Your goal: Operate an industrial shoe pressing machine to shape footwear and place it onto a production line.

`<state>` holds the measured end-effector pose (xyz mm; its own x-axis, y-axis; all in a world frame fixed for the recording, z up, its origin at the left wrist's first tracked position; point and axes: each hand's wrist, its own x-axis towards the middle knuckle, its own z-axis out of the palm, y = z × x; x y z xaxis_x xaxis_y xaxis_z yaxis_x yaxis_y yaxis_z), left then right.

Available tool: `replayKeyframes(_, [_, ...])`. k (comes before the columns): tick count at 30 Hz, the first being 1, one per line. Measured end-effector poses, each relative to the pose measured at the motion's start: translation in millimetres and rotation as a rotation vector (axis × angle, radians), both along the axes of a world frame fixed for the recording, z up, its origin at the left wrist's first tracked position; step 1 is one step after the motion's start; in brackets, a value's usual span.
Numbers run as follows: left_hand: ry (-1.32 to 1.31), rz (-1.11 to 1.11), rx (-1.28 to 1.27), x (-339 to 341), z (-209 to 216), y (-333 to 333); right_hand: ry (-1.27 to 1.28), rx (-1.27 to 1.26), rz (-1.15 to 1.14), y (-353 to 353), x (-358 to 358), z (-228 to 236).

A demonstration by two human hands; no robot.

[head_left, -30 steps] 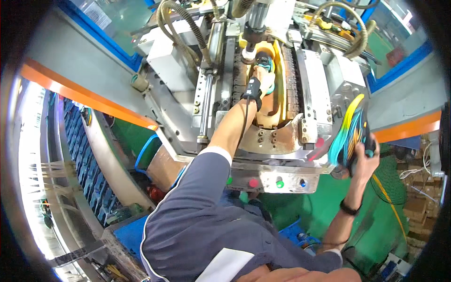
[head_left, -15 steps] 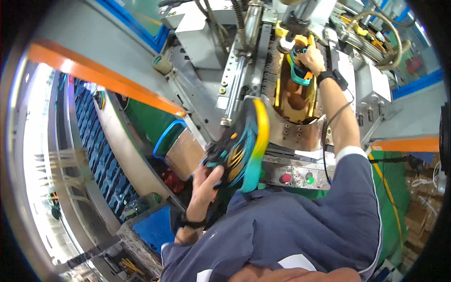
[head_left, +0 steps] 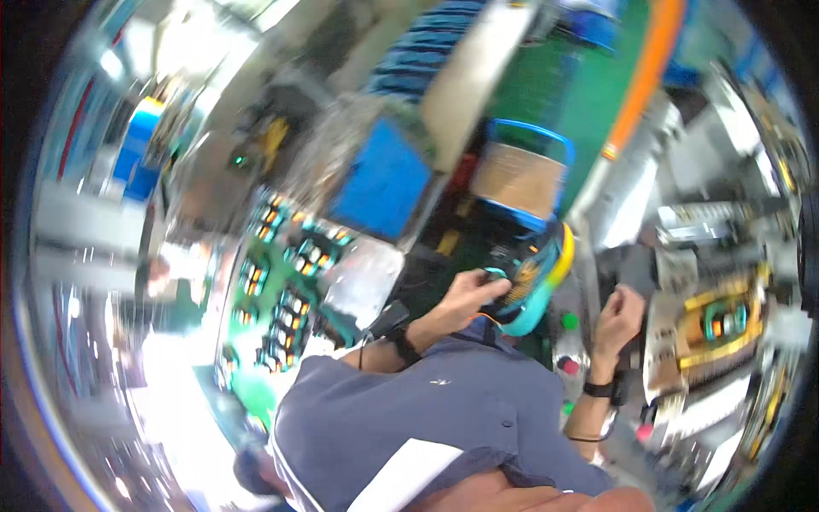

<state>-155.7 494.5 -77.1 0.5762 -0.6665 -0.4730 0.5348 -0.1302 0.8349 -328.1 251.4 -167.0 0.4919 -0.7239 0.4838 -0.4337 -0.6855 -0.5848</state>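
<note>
My left hand (head_left: 465, 303) is closed around the collar end of a sneaker (head_left: 539, 286), dark with teal and orange patterning and a sole that runs from yellow to teal. The sneaker hangs in front of my chest with its toe pointing away. To the right, my right hand (head_left: 618, 324) is raised with its fingers curled in, and no object shows in it. It is near the front of a machine, where a teal and dark shoe upper (head_left: 725, 322) sits in a yellow-edged mould (head_left: 689, 363).
On my left a green table (head_left: 264, 320) bears several dark parts with orange and teal. Beyond it are a blue panel (head_left: 381, 183), a blue-framed trolley with a brown board (head_left: 516, 181) and a conveyor (head_left: 426, 43). Buttons line the machine front (head_left: 563, 341). Much is motion-blurred.
The view has swung left, bringing the green table into sight. My right hand has come away from the shoe upper in the machine. The sneaker stays in my left hand.
</note>
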Motion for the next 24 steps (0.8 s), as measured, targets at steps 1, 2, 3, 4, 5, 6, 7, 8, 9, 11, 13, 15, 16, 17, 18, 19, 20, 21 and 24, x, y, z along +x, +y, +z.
replayKeyframes(1, [0.024, 0.05, 0.059, -8.0, -2.3, 12.9, 0.067, 0.005, 0.051, 20.5, 11.5, -22.8])
replayKeyframes(2, [0.051, 0.074, 0.076, -14.6, -4.5, 25.9, 0.149, 0.039, 0.052, 32.9, 19.0, -46.8])
replayKeyframes(3, [0.005, 0.094, 0.111, -13.0, -7.3, 44.2, 0.25, 0.078, 0.118, 42.9, 24.7, -68.3])
replayKeyframes(4, [-0.029, 0.108, 0.128, -13.9, -10.3, 59.7, 0.417, 0.193, 0.115, 46.2, 23.2, -88.1])
replayKeyframes(5, [0.006, 0.135, 0.115, -13.1, -12.2, 77.1, 0.334, 0.123, 0.171, 47.4, 19.7, -104.7])
replayKeyframes(6, [-0.013, 0.196, 0.096, -12.2, -13.8, 96.2, 0.306, 0.113, 0.159, 45.8, 16.2, -117.7])
replayKeyframes(7, [0.019, 0.256, 0.133, -10.6, -14.0, 117.2, 0.289, 0.091, 0.205, 44.6, 11.5, -126.1])
replayKeyframes(8, [0.065, 0.306, 0.18, -8.9, -14.9, 136.1, 0.246, 0.042, 0.211, 42.6, 9.5, -130.3])
replayKeyframes(9, [0.001, 0.356, 0.156, -9.2, -14.8, 157.3, 0.291, 0.036, 0.196, 41.4, 10.2, -130.2])
replayKeyframes(11, [-0.088, 0.473, 0.138, -4.9, -14.6, 201.7, 0.316, 0.054, 0.093, 37.9, 27.1, -113.8])
replayKeyframes(13, [-0.164, 0.582, 0.163, -1.2, -11.8, 251.7, -0.028, 0.146, 0.075, 40.9, 70.3, -81.9])
replayKeyframes(15, [0.03, 0.872, 0.19, 13.3, -16.3, 292.2, 0.035, -0.107, 0.172, 35.7, 134.1, -21.4])
replayKeyframes(16, [0.1, 1.024, 0.197, 20.2, -20.3, 312.7, 0.011, -0.086, 0.244, 40.3, 171.3, 14.2])
replayKeyframes(17, [0.198, 1.152, 0.093, 34.1, -24.5, 338.4, -0.069, -0.01, 0.289, 50.2, 213.7, 53.2])
replayKeyframes(18, [0.087, 1.19, 0.141, 43.2, -30.3, 364.2, -0.129, -0.094, 0.445, 63.3, 257.5, 96.3])
replayKeyframes(19, [0.029, 1.242, 0.209, 61.8, -38.1, 393.2, -0.218, -0.035, 0.625, 86.1, 302.3, 136.9])
replayKeyframes(20, [0.069, 1.356, 0.16, 80.0, -46.9, 422.4, -0.352, 0.034, 0.826, 114.8, 344.7, 177.3])
replayKeyframes(21, [-0.018, 1.371, 0.091, 99.4, -56.1, 452.0, -0.362, -0.007, 0.922, 147.4, 386.1, 218.9])
replayKeyframes(24, [-0.04, 1.553, 0.119, 162.4, -89.2, 532.4, -0.295, -0.466, 1.016, 262.4, 499.7, 327.0])
